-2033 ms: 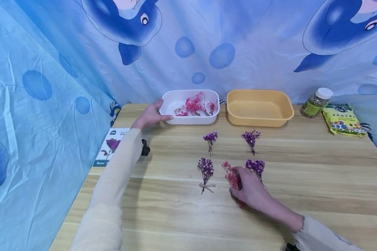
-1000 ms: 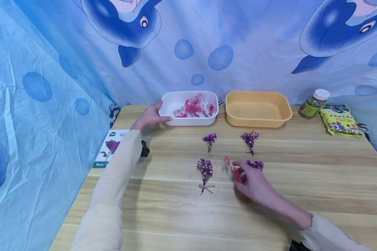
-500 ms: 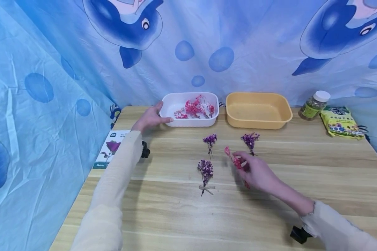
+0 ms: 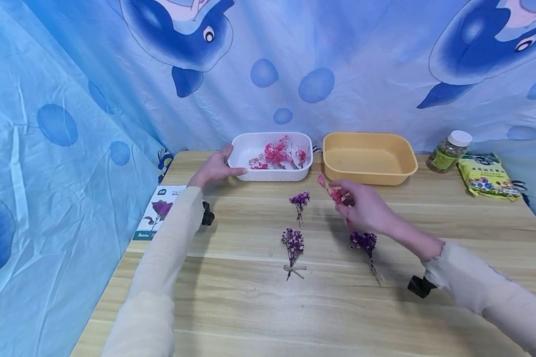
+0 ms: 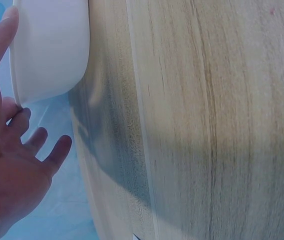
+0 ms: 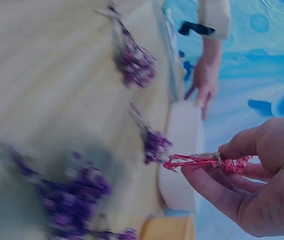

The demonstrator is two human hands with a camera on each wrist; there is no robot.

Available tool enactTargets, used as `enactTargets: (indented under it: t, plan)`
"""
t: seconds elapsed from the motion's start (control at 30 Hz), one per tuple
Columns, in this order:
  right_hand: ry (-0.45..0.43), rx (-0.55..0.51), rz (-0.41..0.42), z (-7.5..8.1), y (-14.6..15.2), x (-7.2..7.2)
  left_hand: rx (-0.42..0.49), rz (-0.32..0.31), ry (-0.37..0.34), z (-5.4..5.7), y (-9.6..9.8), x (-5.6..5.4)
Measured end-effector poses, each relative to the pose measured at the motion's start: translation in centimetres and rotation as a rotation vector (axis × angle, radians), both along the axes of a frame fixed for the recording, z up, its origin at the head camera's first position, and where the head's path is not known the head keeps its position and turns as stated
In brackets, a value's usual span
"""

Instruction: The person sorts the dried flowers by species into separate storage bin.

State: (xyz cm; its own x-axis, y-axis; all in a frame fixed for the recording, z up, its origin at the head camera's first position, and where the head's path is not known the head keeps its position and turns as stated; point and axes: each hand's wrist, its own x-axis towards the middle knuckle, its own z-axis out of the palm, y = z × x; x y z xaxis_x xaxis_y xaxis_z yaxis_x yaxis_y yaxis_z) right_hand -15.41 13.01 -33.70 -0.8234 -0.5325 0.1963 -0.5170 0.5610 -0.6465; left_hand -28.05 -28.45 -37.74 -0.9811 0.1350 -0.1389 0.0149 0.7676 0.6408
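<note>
My right hand (image 4: 366, 203) pinches a bunch of pink dried flowers (image 4: 328, 188) between thumb and fingers, raised above the table just in front of the yellow tub (image 4: 368, 177). In the right wrist view its pink stems (image 6: 182, 161) stick out past the fingertips. My left hand (image 4: 216, 167) holds the left end of the white tub (image 4: 274, 175), thumb at the front and a finger at the end rim, other fingers spread. More pink dried flowers (image 4: 277, 152) lie inside. Purple bunches (image 4: 300, 199) lie on the table; one is hidden behind my right hand.
A purple bunch tied with twine (image 4: 292, 243) lies mid-table, and another purple bunch (image 4: 364, 241) lies below my right hand. A lidded jar (image 4: 448, 151) and a yellow packet (image 4: 487, 176) stand at back right. A flower card (image 4: 158, 210) lies left. A blue curtain (image 4: 286, 59) hangs behind.
My right hand has lifted the pink bunch and carried it away from me towards the tubs, uncovering one purple bunch and covering another. My left hand stays at the white tub.
</note>
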Motion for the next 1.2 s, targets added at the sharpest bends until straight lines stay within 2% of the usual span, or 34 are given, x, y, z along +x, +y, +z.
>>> enactTargets:
  t: [0.23,0.4,0.53,0.67,0.9,1.2]
  plan:
    - [0.012,0.023,0.011,2.2,-1.4,-3.4,0.018,0.009,-0.002,-0.1,0.0,0.0]
    - [0.031,0.048,0.067,3.1,-3.2,-6.2,0.017,-0.004,0.007,-0.3,-0.2,-0.3]
    - [0.030,0.104,0.111,3.2,-4.8,-8.3,0.011,-0.016,0.021,-0.4,-0.4,-0.4]
    - [0.041,0.198,0.120,3.1,-6.4,-10.0,0.025,-0.018,0.028,-0.3,-0.5,-0.4]
    - [0.120,0.362,0.151,2.9,-9.2,-12.8,0.046,-0.021,0.016,-0.2,-0.3,-0.4]
    - [0.072,0.493,0.109,2.6,-12.1,-15.1,0.028,-0.015,0.013,0.0,-0.1,-0.3]
